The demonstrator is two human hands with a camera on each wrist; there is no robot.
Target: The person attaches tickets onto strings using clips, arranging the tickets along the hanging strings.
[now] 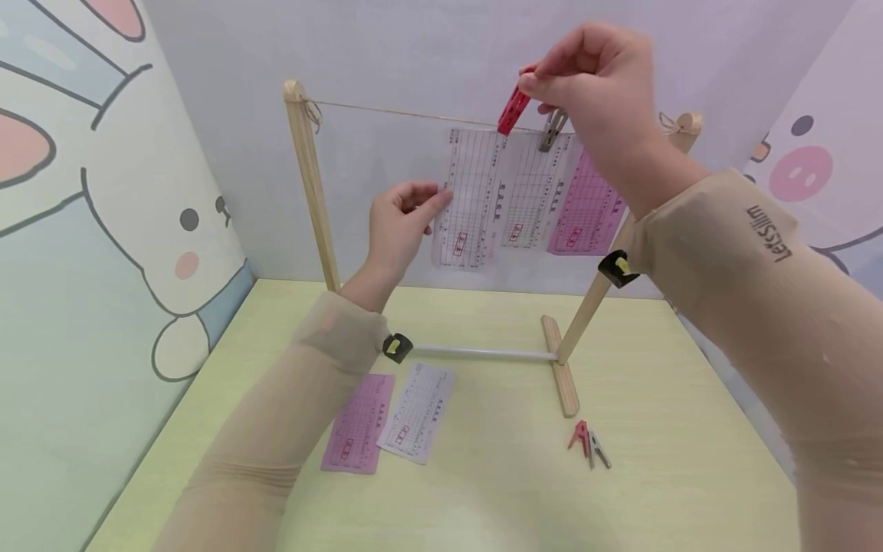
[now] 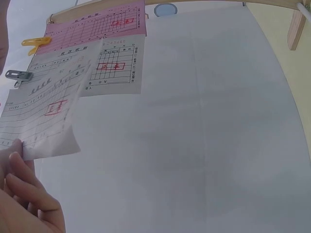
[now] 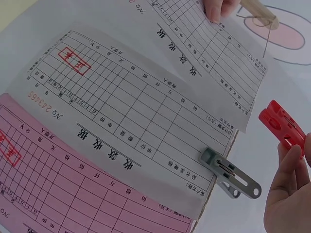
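Sleeved forearms are framing the worktop (image 1: 483,491); two slips (image 1: 386,422) and two pegs (image 1: 589,445) are lying unhung at 6 o'clock. Right hand (image 1: 600,84) is pinching a red peg (image 1: 513,111) at the string (image 1: 400,113), left hand (image 1: 400,226) is gripping the third slip (image 1: 469,199); two slips are hanging already. Cartoon wall panels are enclosing the yellow-green surface

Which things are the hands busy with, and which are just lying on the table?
In use:
right hand pinching the red clothespin
left hand holding the white receipt
string

Lying about:
pink receipt on the table
white slip beside it
two spare clothespins
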